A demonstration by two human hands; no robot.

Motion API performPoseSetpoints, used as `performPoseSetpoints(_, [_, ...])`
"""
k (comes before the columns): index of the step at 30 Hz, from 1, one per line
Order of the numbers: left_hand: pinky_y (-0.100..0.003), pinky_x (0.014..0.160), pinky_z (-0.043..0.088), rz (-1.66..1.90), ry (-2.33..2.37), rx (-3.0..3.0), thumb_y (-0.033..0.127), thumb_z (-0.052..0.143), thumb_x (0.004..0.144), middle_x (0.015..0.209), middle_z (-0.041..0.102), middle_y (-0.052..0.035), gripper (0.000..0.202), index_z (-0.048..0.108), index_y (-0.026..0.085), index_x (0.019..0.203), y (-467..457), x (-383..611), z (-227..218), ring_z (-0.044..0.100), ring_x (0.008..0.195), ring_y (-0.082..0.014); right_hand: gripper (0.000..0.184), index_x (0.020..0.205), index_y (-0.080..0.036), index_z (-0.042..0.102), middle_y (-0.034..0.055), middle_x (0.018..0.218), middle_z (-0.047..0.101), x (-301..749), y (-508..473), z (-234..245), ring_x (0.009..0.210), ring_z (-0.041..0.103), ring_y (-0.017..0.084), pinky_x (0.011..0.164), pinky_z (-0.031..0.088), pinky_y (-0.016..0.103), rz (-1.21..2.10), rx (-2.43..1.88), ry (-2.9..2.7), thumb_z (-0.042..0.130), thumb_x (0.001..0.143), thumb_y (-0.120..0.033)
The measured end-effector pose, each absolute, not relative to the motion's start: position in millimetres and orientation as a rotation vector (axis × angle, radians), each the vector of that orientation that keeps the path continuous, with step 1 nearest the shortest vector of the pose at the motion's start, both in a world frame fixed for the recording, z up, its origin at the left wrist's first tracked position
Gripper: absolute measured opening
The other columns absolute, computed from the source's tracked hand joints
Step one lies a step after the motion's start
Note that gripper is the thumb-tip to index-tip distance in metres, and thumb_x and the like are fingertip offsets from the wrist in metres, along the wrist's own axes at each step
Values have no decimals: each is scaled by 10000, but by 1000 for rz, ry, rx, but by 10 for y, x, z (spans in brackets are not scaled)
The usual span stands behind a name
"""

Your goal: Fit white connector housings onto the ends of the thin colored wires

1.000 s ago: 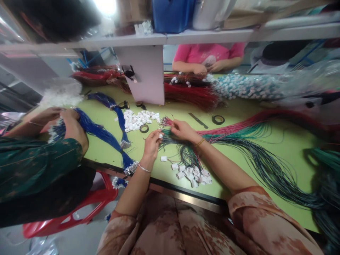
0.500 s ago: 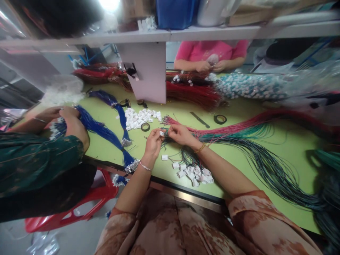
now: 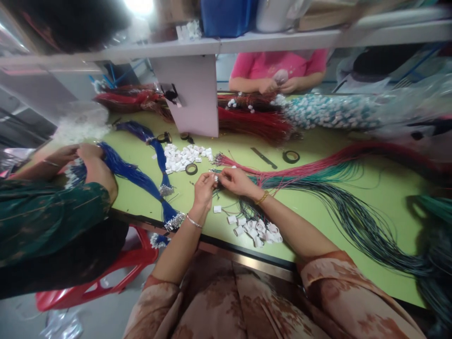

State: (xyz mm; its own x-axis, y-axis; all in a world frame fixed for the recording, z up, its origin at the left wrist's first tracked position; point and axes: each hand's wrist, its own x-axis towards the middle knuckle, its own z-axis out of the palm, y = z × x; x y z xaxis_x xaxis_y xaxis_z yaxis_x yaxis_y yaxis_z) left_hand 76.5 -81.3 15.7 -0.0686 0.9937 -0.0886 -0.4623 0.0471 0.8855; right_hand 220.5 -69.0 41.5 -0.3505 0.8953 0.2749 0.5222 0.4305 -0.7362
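Note:
In the middle of the green table, my left hand is closed in a pinch on a small white plastic connector. Close against it, my right hand pinches what looks like a thin wire, its end mostly hidden by the fingers. Bundles of red wires and dark wires run rightward from behind and under my right hand; green wires lie among them. White connector pieces are heaped below my right forearm, and a single white piece lies nearer my left wrist.
Beyond my hands lie a pile of white connectors, tape rolls and a dark flat blade. Blue wire bundles stretch toward a co-worker's hands at left. Another person sits across, behind an upright panel.
My right hand has moved slightly left, closing the small gap to the connector in my left hand. The whole view has shifted a little.

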Motion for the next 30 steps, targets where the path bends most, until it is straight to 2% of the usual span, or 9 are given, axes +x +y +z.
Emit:
performPoseSetpoints(5, [-202, 565, 376, 1403, 963, 762, 308, 807, 649, 694, 648, -3, 275, 627, 142, 775, -815, 796, 138, 488, 551, -57, 201, 622, -176, 505, -27, 528, 477, 2187, -739, 434, 498, 352, 101, 517, 225, 244, 644, -1274, -2033, 524, 796, -276])
performPoseSetpoints(7, [-199, 557, 372, 1390, 986, 761, 297, 807, 648, 669, 633, 6, 263, 629, 143, 765, -826, 812, 141, 480, 541, -55, 196, 640, -167, 535, -15, 559, 520, 2222, -698, 441, 519, 387, 104, 530, 252, 237, 668, -1241, -2054, 526, 803, -276])
performPoseSetpoints(10, [-197, 575, 385, 1380, 988, 759, 300, 790, 673, 772, 675, -23, 246, 628, 146, 775, -839, 826, 161, 508, 580, -57, 224, 730, -146, 611, 20, 687, 621, 2374, -492, 468, 615, 479, 117, 589, 323, 224, 739, -1180, -2033, 495, 846, -298])
performPoseSetpoints(12, [-198, 580, 387, 1364, 988, 757, 300, 780, 683, 838, 694, -41, 236, 624, 146, 772, -841, 823, 176, 511, 592, -57, 257, 769, -134, 645, 42, 717, 652, 2509, -292, 474, 631, 492, 125, 601, 331, 230, 650, -1379, -1901, 481, 864, -309])
performPoseSetpoints(16, [-201, 584, 381, 1325, 1006, 725, 287, 777, 675, 848, 703, -56, 233, 621, 139, 764, -840, 796, 190, 508, 591, -59, 165, 736, -139, 682, 61, 726, 675, 2687, 24, 392, 601, 462, 123, 566, 278, 249, 513, -1737, -2025, 605, 773, -281])
performPoseSetpoints(19, [-207, 591, 382, 1312, 1002, 726, 286, 777, 667, 852, 703, -60, 239, 619, 137, 766, -845, 780, 191, 512, 597, -61, 194, 730, -136, 690, 75, 721, 677, 2706, 95, 311, 584, 451, 125, 558, 259, 264, 489, -1800, -2109, 569, 796, -272])
performPoseSetpoints(23, [-210, 601, 388, 1295, 1010, 742, 297, 780, 655, 851, 704, -58, 254, 620, 137, 770, -855, 777, 197, 525, 611, -68, 202, 805, -133, 699, 96, 811, 696, 2681, 82, 300, 648, 498, 145, 594, 277, 265, 424, -1756, -2225, 568, 807, -286])
performPoseSetpoints(30, [-214, 604, 395, 1292, 1015, 756, 316, 779, 662, 852, 704, -50, 257, 618, 143, 761, -866, 765, 220, 520, 611, -67, 314, 927, -116, 677, 162, 950, 698, 2681, 8, 441, 778, 568, 207, 639, 295, 277, 167, -1889, -2295, 412, 915, -283])
